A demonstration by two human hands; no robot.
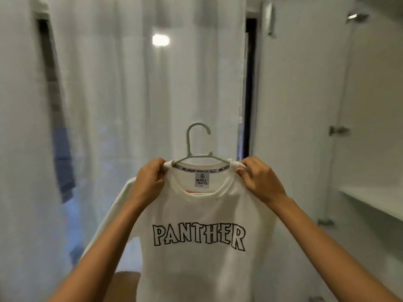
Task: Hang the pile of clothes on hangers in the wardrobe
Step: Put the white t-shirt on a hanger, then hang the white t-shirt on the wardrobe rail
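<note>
Two sets of fingers (160,165) do the holding. Those of the left hand (150,182) are curled tight on the shoulder seam at one side of the neck. Those of the right hand (259,182) pinch the seam at the other side, thumb against fingertips. Neither hand has anything else in it.

Gripping at both shoulders keeps the white shirt (196,269) spread flat and facing the person, so the printed word reads straight and the fabric hangs free below, touching nothing. It also likely clamps the cloth onto the arms of the pale hanger (189,147), which sit inside the neck opening. I judge the hands are settling the shoulders evenly so the shirt will not slide off to one side.

The hanger's hook stands upright above the collar (197,194), free and caught on nothing, and it is well placed to go over a rail. The neck label (202,179) hangs centred under it, which suggests the shirt sits square.

Behind the shirt hang white curtains (130,83). At the right edge the wardrobe door (301,94) stands open on its hinge (338,130), with a white shelf (375,201) inside. No rail is in view, so hanging the shirt is not yet done. The pile of clothes is out of sight.
</note>
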